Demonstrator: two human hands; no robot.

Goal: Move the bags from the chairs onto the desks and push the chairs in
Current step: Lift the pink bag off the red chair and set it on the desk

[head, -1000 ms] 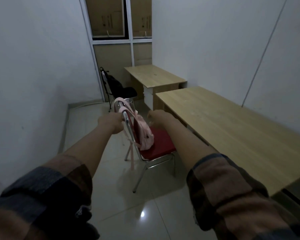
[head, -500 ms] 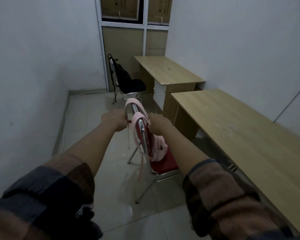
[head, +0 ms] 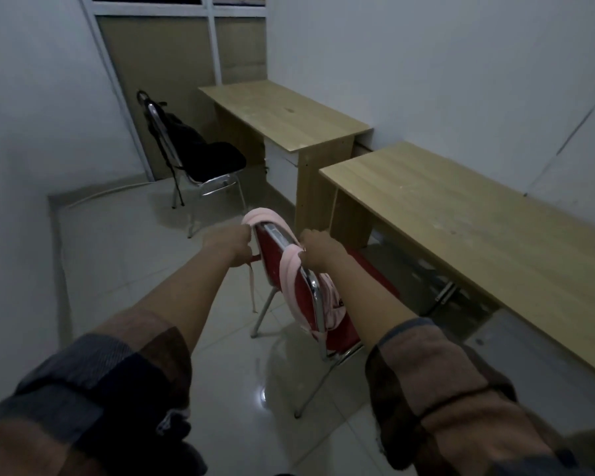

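Note:
A pink bag (head: 330,304) hangs by its straps over the backrest of a red chair (head: 272,242) with chrome legs, in front of the near wooden desk (head: 478,228). My left hand (head: 227,243) is closed on the pink strap at the backrest's left side. My right hand (head: 318,247) is closed on the pink strap at the right side. Further back, a black bag (head: 182,128) hangs on a black-seated chair (head: 217,159) beside the far wooden desk (head: 282,115).
White walls close in on the left and right. A panelled partition (head: 186,63) stands at the back. The tiled floor (head: 124,269) between the left wall and the chairs is open. A cable runs along the far floor edge.
I have stepped closer and the view has turned right and downward. Both hands have settled on the pink straps at the top of the red chair's backrest.

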